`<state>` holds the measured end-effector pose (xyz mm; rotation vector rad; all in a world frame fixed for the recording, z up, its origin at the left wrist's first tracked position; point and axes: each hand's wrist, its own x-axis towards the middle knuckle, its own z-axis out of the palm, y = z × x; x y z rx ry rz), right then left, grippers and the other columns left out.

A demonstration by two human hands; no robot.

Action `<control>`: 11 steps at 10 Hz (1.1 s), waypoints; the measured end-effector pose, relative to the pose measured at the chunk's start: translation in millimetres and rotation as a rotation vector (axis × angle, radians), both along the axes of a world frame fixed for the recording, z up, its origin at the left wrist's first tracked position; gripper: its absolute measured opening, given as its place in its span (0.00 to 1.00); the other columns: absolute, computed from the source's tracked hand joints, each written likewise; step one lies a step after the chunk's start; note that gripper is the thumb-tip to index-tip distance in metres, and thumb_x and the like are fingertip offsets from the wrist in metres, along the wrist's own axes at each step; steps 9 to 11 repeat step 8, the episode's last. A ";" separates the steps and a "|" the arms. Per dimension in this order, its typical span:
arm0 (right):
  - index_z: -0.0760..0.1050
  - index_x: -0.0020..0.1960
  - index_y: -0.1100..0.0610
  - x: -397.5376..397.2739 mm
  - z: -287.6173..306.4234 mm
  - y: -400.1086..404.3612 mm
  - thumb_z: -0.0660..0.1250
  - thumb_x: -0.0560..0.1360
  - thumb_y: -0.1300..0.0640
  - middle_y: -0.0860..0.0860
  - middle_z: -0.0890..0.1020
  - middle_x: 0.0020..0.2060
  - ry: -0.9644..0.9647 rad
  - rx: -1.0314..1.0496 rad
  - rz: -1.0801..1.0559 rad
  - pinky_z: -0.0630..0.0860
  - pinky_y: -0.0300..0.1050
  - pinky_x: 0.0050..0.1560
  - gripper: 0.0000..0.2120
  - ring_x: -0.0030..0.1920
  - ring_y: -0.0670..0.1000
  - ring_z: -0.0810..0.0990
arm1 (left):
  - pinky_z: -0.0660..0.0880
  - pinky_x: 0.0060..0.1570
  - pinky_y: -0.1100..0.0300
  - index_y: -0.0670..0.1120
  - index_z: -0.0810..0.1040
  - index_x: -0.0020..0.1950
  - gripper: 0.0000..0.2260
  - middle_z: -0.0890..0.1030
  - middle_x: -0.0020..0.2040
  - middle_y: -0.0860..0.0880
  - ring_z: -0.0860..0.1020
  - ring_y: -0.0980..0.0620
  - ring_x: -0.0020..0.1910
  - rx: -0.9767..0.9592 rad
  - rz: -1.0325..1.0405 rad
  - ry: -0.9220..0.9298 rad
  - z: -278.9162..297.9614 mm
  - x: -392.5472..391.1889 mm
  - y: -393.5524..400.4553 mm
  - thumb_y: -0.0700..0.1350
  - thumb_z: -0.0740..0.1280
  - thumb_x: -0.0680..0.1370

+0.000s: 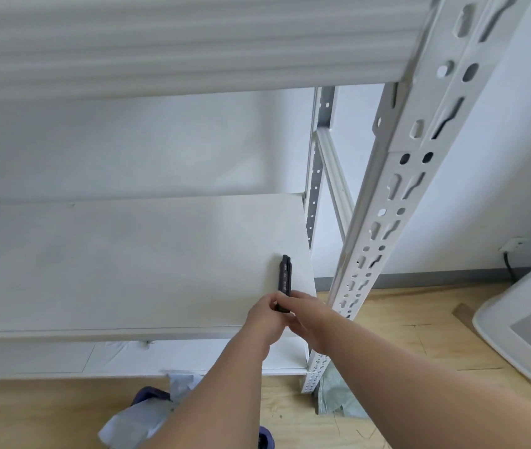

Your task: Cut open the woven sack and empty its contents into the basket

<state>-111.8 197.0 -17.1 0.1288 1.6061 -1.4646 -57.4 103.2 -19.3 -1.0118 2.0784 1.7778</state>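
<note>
Forearms reach up from the bottom edge toward a white metal shelving unit, both hands meeting at the front right corner of its middle shelf (pixel 128 254). Left hand (pixel 265 314) and right hand (pixel 309 314) close together around the lower end of a slim black utility knife (pixel 284 280), fingers curled on its handle; the rest of the tool lies flat on the shelf board and points toward twelve o'clock. Whether the blade is out cannot be told.

At five o'clock from the hands, on the wooden floor (pixel 403 345), a pale green woven sack (pixel 335 396) lies crumpled at the foot of the front right upright (pixel 397 176), partly tucked behind it. At seven o'clock, low beside the left forearm, sits a heap of pale cloth with a dark blue edge (pixel 147 413); what it is cannot be made out. At three o'clock, well apart from the hands, a white plastic container (pixel 516 345) stands on the floor against the right edge, cut off by the frame.

Beyond, a perforated rear post (pixel 317 176) rises against a white wall, and the ribbed underside of the upper shelf (pixel 176 43) fills the top. A wall socket (pixel 513 244) with a dark cable sits low at the far right.
</note>
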 end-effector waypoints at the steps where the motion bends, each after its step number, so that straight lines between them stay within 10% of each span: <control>1: 0.72 0.65 0.55 -1.8 -0.5 1.2 0.65 0.79 0.52 0.51 0.79 0.55 0.039 -0.018 -0.023 0.69 0.39 0.57 0.16 0.54 0.48 0.76 | 0.73 0.51 0.58 0.51 0.79 0.59 0.16 0.82 0.55 0.47 0.78 0.48 0.55 0.018 -0.033 0.024 -0.9 -0.8 -2.5 0.35 0.65 0.76; 3: 0.60 0.77 0.51 3.5 -2.7 6.4 0.70 0.65 0.36 0.49 0.68 0.73 0.085 0.070 0.021 0.61 0.51 0.74 0.45 0.72 0.51 0.66 | 0.74 0.56 0.55 0.50 0.75 0.66 0.18 0.80 0.59 0.48 0.78 0.47 0.60 0.005 -0.052 0.001 -3.3 6.3 2.6 0.39 0.65 0.76; 5: 0.64 0.75 0.51 8.3 -9.3 3.9 0.66 0.69 0.37 0.51 0.72 0.69 0.105 0.088 -0.031 0.73 0.47 0.61 0.39 0.64 0.52 0.74 | 0.75 0.63 0.50 0.49 0.77 0.65 0.17 0.81 0.57 0.47 0.78 0.46 0.59 -0.009 -0.027 0.007 -5.3 6.1 2.4 0.39 0.65 0.77; 8: 0.71 0.67 0.51 21.8 15.1 23.6 0.63 0.79 0.46 0.49 0.70 0.68 0.087 0.031 -0.031 0.66 0.48 0.72 0.18 0.69 0.48 0.68 | 0.64 0.65 0.56 0.48 0.59 0.78 0.27 0.63 0.77 0.48 0.66 0.47 0.74 -0.056 0.020 0.021 7.6 22.5 6.0 0.41 0.63 0.80; 11: 0.71 0.67 0.51 21.8 15.1 23.6 0.63 0.79 0.46 0.49 0.70 0.68 0.087 0.031 -0.031 0.66 0.48 0.72 0.18 0.69 0.48 0.68 | 0.64 0.65 0.56 0.48 0.59 0.78 0.27 0.63 0.77 0.48 0.66 0.47 0.74 -0.056 0.020 0.021 7.6 22.5 6.0 0.41 0.63 0.80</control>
